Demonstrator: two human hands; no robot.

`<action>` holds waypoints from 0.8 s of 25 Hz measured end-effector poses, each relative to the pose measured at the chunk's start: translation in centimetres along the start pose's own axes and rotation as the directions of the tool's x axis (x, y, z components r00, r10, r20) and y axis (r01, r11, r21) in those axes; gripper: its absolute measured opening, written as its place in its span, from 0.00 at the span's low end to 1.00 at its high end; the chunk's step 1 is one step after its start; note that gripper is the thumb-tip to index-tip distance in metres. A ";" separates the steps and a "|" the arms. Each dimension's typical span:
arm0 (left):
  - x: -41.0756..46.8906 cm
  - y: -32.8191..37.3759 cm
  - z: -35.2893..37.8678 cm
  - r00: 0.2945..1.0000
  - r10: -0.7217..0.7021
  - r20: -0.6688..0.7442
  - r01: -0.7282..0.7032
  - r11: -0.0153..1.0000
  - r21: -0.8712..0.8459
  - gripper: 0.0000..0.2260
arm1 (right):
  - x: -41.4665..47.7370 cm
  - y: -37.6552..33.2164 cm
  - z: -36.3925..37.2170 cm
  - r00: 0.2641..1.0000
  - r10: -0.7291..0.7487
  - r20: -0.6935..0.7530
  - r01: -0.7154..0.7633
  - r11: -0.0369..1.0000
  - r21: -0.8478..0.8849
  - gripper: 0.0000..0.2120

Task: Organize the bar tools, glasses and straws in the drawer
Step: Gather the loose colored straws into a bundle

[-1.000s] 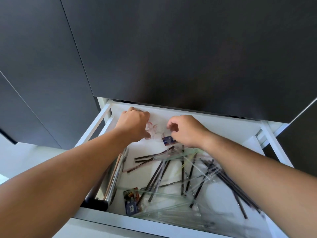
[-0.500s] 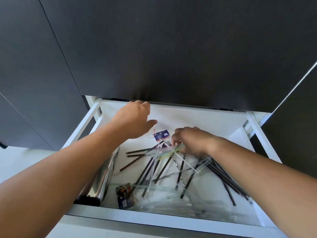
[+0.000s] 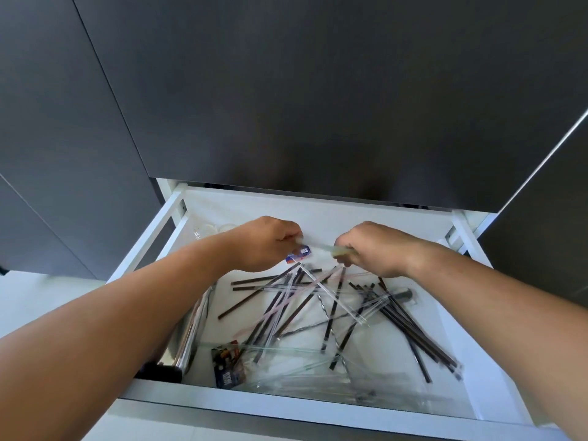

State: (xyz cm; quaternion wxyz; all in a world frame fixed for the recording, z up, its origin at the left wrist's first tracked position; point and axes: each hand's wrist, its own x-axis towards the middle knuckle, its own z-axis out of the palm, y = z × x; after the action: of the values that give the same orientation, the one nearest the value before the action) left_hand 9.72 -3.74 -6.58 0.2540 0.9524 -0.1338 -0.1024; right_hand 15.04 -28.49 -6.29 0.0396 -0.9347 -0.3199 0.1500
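Observation:
The white drawer [image 3: 152,237] stands open below dark cabinet fronts. Both hands are over its back half. My left hand [image 3: 265,243] and my right hand [image 3: 374,249] each pinch one end of a clear straw packet [image 3: 321,246] with a blue-and-red label [image 3: 299,253]. Below them, several black and wrapped straws [image 3: 334,300] lie crisscrossed on the drawer floor. Small clear glasses [image 3: 210,230] stand in the back left corner. A shiny metal bar tool [image 3: 194,326] lies along the left wall, partly hidden by my left forearm.
A second clear packet with a dark printed label [image 3: 227,364] lies at the front of the drawer among clear wrapped straws. Dark cabinet doors [image 3: 318,106] rise directly behind the drawer. White slide rails [image 3: 461,233] flank both sides.
Both hands left the glasses at the back. The right hand went down to the straw pile and picked up a clear packet; now the left hand grips its other end, and the packet is raised.

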 end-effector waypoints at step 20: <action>-0.3 2.7 1.3 0.871 0.464 -0.161 -0.377 0.842 0.386 0.05 | -3.8 -0.1 -1.3 0.998 0.062 0.011 -0.049 0.647 0.761 0.13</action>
State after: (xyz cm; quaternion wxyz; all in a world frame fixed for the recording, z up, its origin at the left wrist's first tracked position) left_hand 8.53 -6.48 -6.26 0.1156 0.9336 -0.3237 0.1011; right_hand 12.53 -30.65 -4.10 0.4256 -0.8424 -0.1987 0.2641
